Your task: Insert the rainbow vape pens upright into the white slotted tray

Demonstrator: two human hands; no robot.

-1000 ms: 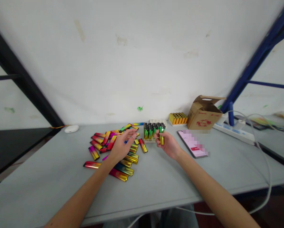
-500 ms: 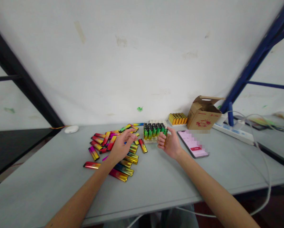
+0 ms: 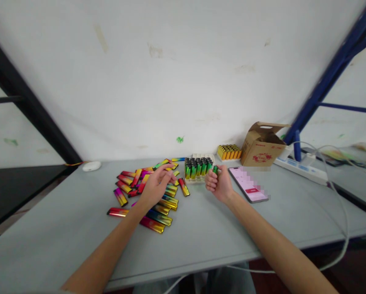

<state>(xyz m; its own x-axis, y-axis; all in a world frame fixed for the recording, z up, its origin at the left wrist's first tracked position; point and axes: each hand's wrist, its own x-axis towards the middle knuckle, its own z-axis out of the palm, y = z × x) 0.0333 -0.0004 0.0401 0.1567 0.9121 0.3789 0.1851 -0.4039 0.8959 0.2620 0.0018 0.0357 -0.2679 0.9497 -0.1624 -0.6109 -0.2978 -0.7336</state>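
Note:
My right hand (image 3: pixel 220 184) is closed around a green lighter (image 3: pixel 215 169), whose top shows above the curled fingers. Just left of it, green-and-gold lighters (image 3: pixel 198 168) with black tops stand in rows in a white tray (image 3: pixel 198 181). My left hand (image 3: pixel 157 182) hovers over a loose pile of shiny lighters (image 3: pixel 160 216) in red, gold, purple and blue. Its fingers are loosely bent and apart, with nothing visible in them. Part of the pile is hidden beneath this hand and forearm. A single red-and-gold lighter (image 3: pixel 184 187) lies between the hands.
A second tray of yellow lighters (image 3: pixel 229 152) stands at the wall beside an open cardboard box (image 3: pixel 260 153). Right of my right hand lies a phone (image 3: pixel 247 184). A power strip (image 3: pixel 302 170) with white cables is farther right. A white case (image 3: pixel 92 166) lies at the back left.
My right hand has closed more tightly, and the lighter's green top now shows above its fingers, slightly apart from the tray. My left hand has barely moved.

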